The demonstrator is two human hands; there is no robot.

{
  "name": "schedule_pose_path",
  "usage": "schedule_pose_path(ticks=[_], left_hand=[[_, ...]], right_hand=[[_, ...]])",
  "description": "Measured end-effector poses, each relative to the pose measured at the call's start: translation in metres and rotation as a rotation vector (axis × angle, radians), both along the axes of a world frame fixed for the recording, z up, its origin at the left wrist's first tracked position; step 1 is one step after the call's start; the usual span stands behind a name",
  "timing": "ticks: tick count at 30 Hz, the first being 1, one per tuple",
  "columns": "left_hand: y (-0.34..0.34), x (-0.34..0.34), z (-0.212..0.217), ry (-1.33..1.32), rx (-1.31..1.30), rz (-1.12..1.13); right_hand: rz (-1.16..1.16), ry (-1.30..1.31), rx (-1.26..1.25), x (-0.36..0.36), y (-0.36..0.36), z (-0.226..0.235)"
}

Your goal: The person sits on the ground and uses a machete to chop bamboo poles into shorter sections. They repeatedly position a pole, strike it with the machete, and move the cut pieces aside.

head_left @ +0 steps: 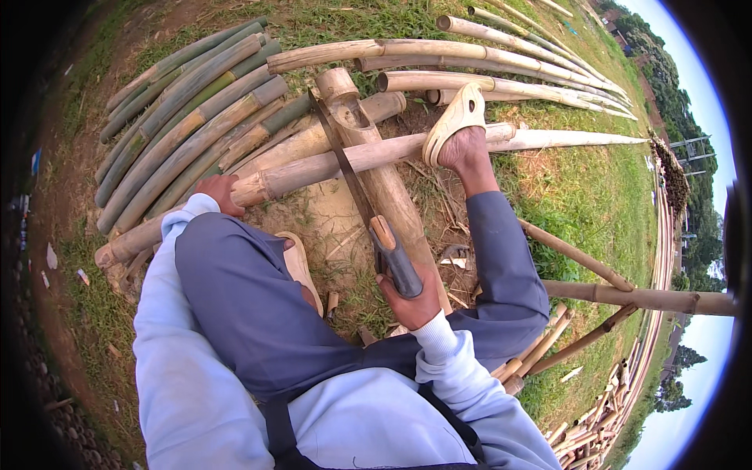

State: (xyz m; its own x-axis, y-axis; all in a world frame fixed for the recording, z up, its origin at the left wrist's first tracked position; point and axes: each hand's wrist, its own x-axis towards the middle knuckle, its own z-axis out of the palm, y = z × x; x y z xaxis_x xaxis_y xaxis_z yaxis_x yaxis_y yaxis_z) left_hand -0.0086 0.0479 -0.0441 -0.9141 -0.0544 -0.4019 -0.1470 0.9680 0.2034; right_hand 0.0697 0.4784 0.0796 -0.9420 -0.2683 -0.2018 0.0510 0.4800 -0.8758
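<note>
A long bamboo pole lies crosswise before me over a thicker notched bamboo post. My left hand is closed round the pole near a joint, left of the post. In my right hand is the grip of a handsaw, fingers wrapped round it. The saw's blade points away from me and crosses the pole beside the post; whether its teeth are in the bamboo cannot be made out. My foot in a cream clog presses on the pole to the right.
Cut bamboo lengths are stacked at the left. Long bamboo poles stretch away at the far right. A bamboo frame stands near my right knee, with a heap of bamboo pieces beyond it. Grass and bare soil surround me.
</note>
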Motion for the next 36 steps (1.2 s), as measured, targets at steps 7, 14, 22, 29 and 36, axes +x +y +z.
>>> schedule_pose_path(ticks=[7,14,22,29,36], left_hand=[[0.001,0.009,0.007,-0.09,0.006,0.025],[-0.001,0.002,-0.007,-0.017,-0.016,0.015],[-0.001,0.002,0.005,-0.077,-0.012,0.047],[-0.006,0.001,-0.014,-0.037,-0.005,0.07],[0.0,0.006,0.001,-0.047,-0.04,0.052]], right_hand=[[0.024,-0.119,0.071,0.078,0.059,0.066],[0.026,-0.083,-0.03,0.003,0.018,0.023],[0.099,-0.054,0.094,0.073,0.073,0.077],[0.026,-0.071,-0.051,0.004,0.017,0.008],[0.084,-0.067,0.057,0.068,0.065,0.065]])
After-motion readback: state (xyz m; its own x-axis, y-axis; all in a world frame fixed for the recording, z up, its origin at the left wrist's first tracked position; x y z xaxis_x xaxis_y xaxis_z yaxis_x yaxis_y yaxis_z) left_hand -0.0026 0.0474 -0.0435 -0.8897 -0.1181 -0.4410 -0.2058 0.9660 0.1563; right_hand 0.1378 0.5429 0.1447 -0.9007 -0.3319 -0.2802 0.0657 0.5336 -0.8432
